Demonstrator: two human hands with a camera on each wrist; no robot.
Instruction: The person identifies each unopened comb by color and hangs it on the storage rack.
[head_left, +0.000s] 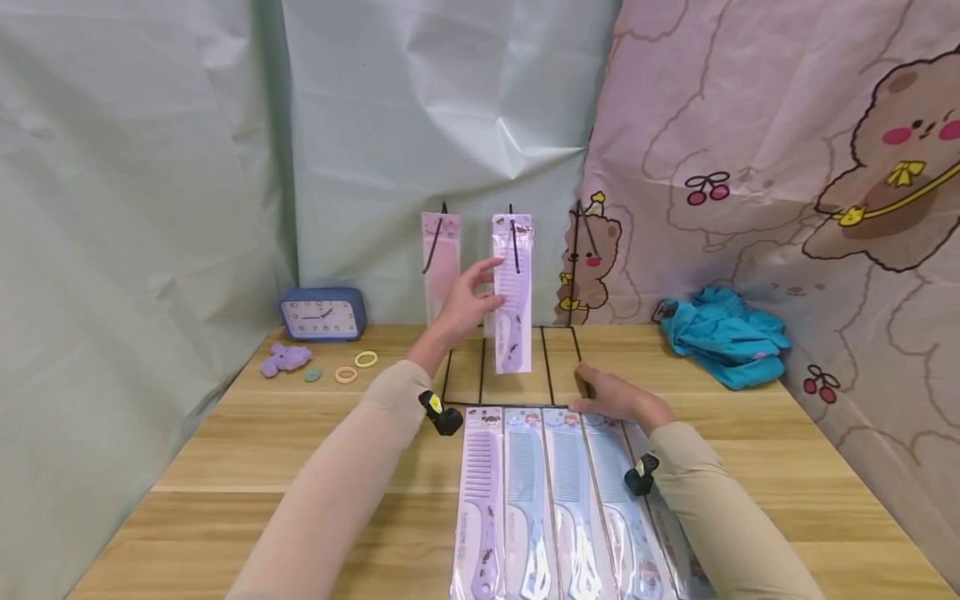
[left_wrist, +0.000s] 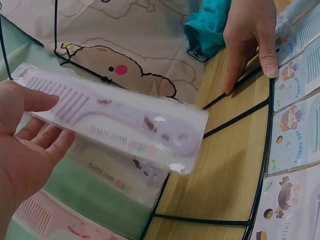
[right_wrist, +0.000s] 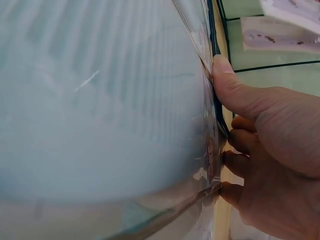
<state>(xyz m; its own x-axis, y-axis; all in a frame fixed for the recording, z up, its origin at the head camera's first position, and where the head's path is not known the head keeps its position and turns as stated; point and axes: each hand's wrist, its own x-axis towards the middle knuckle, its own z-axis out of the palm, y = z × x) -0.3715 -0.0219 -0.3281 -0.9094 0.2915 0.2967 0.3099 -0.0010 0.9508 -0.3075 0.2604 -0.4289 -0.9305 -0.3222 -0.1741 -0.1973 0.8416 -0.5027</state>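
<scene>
A purple comb in a clear packet [head_left: 513,342] hangs at the middle hook [head_left: 516,250] of a black wire rack [head_left: 551,379]. My left hand [head_left: 463,307] pinches its left side, the thumb [left_wrist: 40,100] over the front and the fingers behind. Another purple comb packet [left_wrist: 122,172] hangs behind it. A pink comb packet [head_left: 442,262] is on the left hook; the right hook [head_left: 587,229] bears nothing. My right hand [head_left: 613,393] grips the rack's front right corner, thumb on the front bar.
In front of the rack lie a purple comb packet [head_left: 480,500] and several blue comb packets [head_left: 528,500] in a row. A blue clock [head_left: 324,314], a purple scrunchie [head_left: 286,358] and small hair ties [head_left: 346,375] lie left. A teal cloth [head_left: 723,337] lies right.
</scene>
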